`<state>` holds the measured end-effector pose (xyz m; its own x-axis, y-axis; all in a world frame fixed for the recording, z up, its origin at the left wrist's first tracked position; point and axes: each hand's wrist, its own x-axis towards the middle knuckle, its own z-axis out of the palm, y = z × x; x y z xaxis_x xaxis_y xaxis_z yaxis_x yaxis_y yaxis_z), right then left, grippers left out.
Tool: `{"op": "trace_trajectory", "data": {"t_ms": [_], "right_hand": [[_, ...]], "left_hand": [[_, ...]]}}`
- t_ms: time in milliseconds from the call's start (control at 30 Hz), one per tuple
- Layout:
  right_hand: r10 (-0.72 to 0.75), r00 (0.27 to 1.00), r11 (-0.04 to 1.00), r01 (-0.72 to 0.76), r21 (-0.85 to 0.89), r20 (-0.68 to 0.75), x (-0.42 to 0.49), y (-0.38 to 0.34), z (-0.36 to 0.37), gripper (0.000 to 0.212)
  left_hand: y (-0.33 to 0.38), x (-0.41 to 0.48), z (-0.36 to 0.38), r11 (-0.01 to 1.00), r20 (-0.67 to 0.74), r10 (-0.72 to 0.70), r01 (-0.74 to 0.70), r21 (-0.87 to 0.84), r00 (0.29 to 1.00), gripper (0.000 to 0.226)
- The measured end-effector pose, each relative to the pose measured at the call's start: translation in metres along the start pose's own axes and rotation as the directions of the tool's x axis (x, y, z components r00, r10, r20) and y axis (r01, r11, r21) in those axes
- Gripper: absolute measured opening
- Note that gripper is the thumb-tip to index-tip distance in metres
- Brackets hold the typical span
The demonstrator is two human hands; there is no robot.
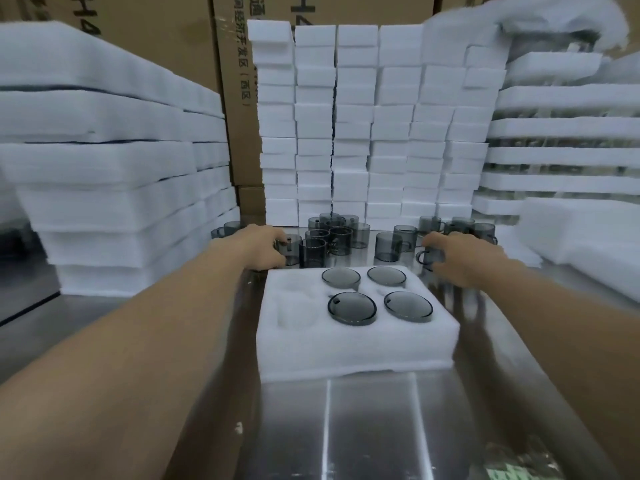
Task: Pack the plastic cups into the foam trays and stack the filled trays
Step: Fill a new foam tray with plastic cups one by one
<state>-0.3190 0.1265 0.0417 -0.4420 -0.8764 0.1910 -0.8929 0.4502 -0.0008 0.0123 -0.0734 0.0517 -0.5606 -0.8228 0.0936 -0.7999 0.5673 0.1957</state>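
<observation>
A white foam tray [356, 344] lies on the steel table in front of me. Several of its pockets hold smoky grey plastic cups [351, 307] turned bottom up, and the two left pockets [298, 306] are bare. Behind the tray stand several loose grey cups [341, 237] with handles. My left hand [263, 245] curls round a grey cup [291, 249] just past the tray's far left corner. Past the far right corner, my right hand [464, 258] grips another grey cup [429, 256].
Stacks of filled foam trays [114, 168] rise at the left. White foam blocks [374, 126] form a wall behind the cups, in front of cardboard boxes [235, 98]. More foam trays [561, 157] are stacked at the right. Bare steel table [374, 427] lies near me.
</observation>
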Motion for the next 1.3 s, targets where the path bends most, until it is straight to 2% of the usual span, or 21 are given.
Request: {"op": "trace_trajectory", "data": {"t_ms": [167, 267, 400, 500, 567, 633, 700, 733, 800, 900, 1067, 1200, 1300], "right_hand": [[-0.052, 0.999, 0.998, 0.051, 0.046, 0.012, -0.025, -0.001, -0.010, 0.051], [-0.073, 0.997, 0.995, 0.074, 0.069, -0.015, -0.048, -0.001, -0.009, 0.049], [-0.112, 0.990, 0.992, 0.116, 0.046, -0.082, -0.065, 0.000, -0.001, 0.058], [-0.135, 0.986, 0.974, 0.149, 0.168, -0.096, -0.074, 0.001, -0.011, 0.064], [-0.161, 0.977, 0.958, 0.189, 0.214, -0.141, -0.078, 0.003, -0.015, 0.067], [-0.156, 0.971, 0.950, 0.198, 0.241, -0.182, -0.080, 0.007, -0.019, 0.072], [-0.130, 0.977, 0.956, 0.169, 0.240, -0.169, -0.082, 0.010, -0.019, 0.078], [-0.110, 0.982, 0.963, 0.143, 0.227, -0.151, -0.082, 0.011, -0.017, 0.082], [-0.060, 0.993, 0.973, 0.080, 0.216, -0.098, -0.082, 0.014, -0.012, 0.090], [0.007, 1.000, 0.956, 0.001, 0.294, -0.027, -0.079, 0.021, -0.004, 0.098], [0.057, 0.998, 0.921, -0.039, 0.388, -0.037, -0.072, 0.026, -0.002, 0.103], [0.075, 0.982, 0.917, -0.001, 0.398, -0.171, -0.075, 0.016, -0.011, 0.096], [0.002, 0.925, 0.843, 0.203, 0.498, -0.381, -0.083, -0.002, -0.020, 0.089]], "left_hand": [[0.006, -0.032, -0.017, 0.997, 0.010, -0.007, 0.006, 0.071, 1.000, 0.039], [0.013, -0.058, -0.030, 0.994, 0.102, -0.020, 0.009, 0.111, 0.995, 0.038], [0.013, -0.077, -0.045, 0.998, 0.171, -0.066, 0.063, 0.021, 0.983, 0.022], [0.004, -0.091, -0.033, 0.991, 0.079, -0.054, 0.063, -0.118, 0.995, 0.019], [-0.004, -0.098, -0.011, 0.989, -0.112, -0.034, 0.018, -0.147, 0.993, 0.016], [-0.005, -0.104, 0.004, 0.993, -0.318, 0.004, -0.041, -0.110, 0.948, 0.013], [-0.005, -0.106, 0.009, 0.992, -0.454, 0.021, -0.077, -0.104, 0.891, 0.013], [-0.006, -0.107, 0.010, 0.992, -0.468, 0.013, -0.070, -0.105, 0.884, 0.018], [-0.006, -0.110, 0.013, 0.999, -0.386, -0.024, 0.004, -0.051, 0.922, 0.035], [-0.005, -0.115, 0.019, 0.997, -0.305, -0.075, 0.081, 0.007, 0.949, 0.050], [0.013, -0.124, 0.007, 0.996, -0.365, -0.084, 0.068, -0.057, 0.927, 0.057], [0.034, -0.130, 0.000, 0.977, -0.546, -0.073, -0.051, -0.208, 0.835, 0.044], [0.052, -0.133, -0.002, 0.922, -0.610, -0.019, -0.222, -0.318, 0.793, 0.034]]}}
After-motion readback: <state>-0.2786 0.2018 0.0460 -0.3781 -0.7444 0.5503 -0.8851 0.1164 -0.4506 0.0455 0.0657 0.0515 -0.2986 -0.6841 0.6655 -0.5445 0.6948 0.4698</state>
